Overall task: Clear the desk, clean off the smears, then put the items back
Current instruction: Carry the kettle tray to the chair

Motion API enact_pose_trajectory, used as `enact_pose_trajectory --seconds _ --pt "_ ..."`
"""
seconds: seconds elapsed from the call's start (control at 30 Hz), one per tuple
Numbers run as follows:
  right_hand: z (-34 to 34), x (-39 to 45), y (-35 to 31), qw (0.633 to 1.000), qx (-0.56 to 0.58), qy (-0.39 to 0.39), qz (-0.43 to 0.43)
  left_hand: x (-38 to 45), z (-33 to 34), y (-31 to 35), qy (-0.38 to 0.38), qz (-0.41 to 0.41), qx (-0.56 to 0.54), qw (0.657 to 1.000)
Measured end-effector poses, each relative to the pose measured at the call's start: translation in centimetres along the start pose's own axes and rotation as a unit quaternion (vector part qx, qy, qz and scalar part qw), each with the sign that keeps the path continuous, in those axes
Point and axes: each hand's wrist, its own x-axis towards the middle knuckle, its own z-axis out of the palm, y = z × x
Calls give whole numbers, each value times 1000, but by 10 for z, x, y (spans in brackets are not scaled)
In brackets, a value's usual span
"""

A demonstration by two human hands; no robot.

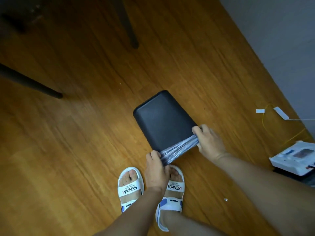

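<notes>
Frame centre — black bin (163,119) tipped on floor (68,142). Left hand (156,169), right hand (210,142) both gripping grey liner (179,149) at rim. Worktop out of view — progress unclear, probably mid-cleanup.

Read "SENMA" on front strap of left sandal (130,187) and right sandal (173,186), lower centre; smaller print there too blurred.
</notes>
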Motion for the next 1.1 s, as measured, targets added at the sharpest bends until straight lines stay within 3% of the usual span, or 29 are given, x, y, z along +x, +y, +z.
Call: enact_pose_trajectory --seconds 0.23,0.37,0.57,0.77,1.1 --pt "-71 4 -53 994 83 62 -34 -4 -95 11 129 19 -117 985" --pt "-111 30 -81 983 149 96 -49 27 -152 26 177 46 -104 978" --pt "-136 84 -103 952 281 117 8 79 -202 40 224 69 -107 966" --pt "-143 112 -110 928 312 201 -16 100 -217 41 170 115 -107 973" --pt "-129 109 -102 945 284 158 -14 106 -230 17 98 158 -46 981"
